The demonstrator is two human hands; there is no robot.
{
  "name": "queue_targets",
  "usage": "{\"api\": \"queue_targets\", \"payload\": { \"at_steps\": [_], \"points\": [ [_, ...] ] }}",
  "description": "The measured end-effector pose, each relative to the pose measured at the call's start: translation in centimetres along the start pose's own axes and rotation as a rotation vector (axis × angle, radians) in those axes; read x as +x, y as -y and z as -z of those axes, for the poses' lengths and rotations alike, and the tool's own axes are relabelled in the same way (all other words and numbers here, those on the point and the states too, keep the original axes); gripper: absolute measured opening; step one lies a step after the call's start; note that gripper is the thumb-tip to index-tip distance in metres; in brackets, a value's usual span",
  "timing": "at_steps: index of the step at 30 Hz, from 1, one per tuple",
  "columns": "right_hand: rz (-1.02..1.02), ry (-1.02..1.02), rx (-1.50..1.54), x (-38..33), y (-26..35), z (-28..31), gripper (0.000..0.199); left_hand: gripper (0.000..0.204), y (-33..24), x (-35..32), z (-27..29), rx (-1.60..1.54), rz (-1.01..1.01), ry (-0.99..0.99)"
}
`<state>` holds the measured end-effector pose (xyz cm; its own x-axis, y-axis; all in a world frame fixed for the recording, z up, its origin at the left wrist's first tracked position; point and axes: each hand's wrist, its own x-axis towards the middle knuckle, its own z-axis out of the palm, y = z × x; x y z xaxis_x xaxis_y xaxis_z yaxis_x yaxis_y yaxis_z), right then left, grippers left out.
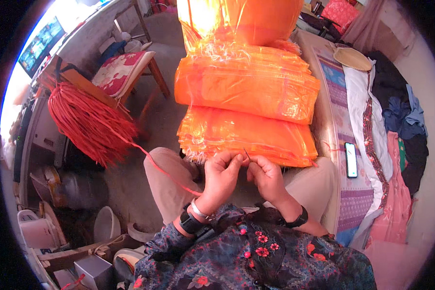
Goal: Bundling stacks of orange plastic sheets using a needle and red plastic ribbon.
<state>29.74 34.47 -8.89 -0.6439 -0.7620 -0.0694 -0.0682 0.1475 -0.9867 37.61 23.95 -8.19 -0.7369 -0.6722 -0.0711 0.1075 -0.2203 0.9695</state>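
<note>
Both my hands meet in front of my lap, before the stack of orange woven plastic sacks [246, 130]. My right hand [267, 178] is closed in a pinch, with a thin dark needle [247, 154] sticking up from its fingertips. Close beside it, my left hand [221, 175] pinches thumb against forefinger; what lies between them is too small to make out. A red strip [164, 168] runs from a hanging bundle of red strips [89, 123] on the left to my left wrist, where the hand hides the rest.
More orange sacks [256, 21] rise behind the stack. On the bed at right lie a phone [351, 160], clothes [398, 179] and a woven fan [352, 59]. A cushioned wooden chair [123, 72] stands far left; a box [93, 272] and basins [106, 224] sit lower left.
</note>
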Motion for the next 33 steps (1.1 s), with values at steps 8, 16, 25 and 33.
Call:
{"api": "queue_targets", "payload": {
  "at_steps": [8,16,25,33],
  "points": [
    [0.105,0.048,-0.083,-0.1,0.8,-0.5,0.019,0.014,-0.1,0.0,0.8,0.068,0.019,0.036],
    [0.241,0.035,-0.334,-0.2,1.1,1.1,0.015,0.012,0.0,-0.4,1.2,0.056,0.074,0.061],
    [0.314,0.124,-0.427,-0.3,0.4,1.6,0.016,0.011,1.1,-0.7,1.3,0.046,0.143,0.149],
    [-0.12,0.454,0.409,-0.9,-0.1,5.1,0.036,0.016,2.4,0.2,5.2,-0.305,0.441,0.079]
  ]
}}
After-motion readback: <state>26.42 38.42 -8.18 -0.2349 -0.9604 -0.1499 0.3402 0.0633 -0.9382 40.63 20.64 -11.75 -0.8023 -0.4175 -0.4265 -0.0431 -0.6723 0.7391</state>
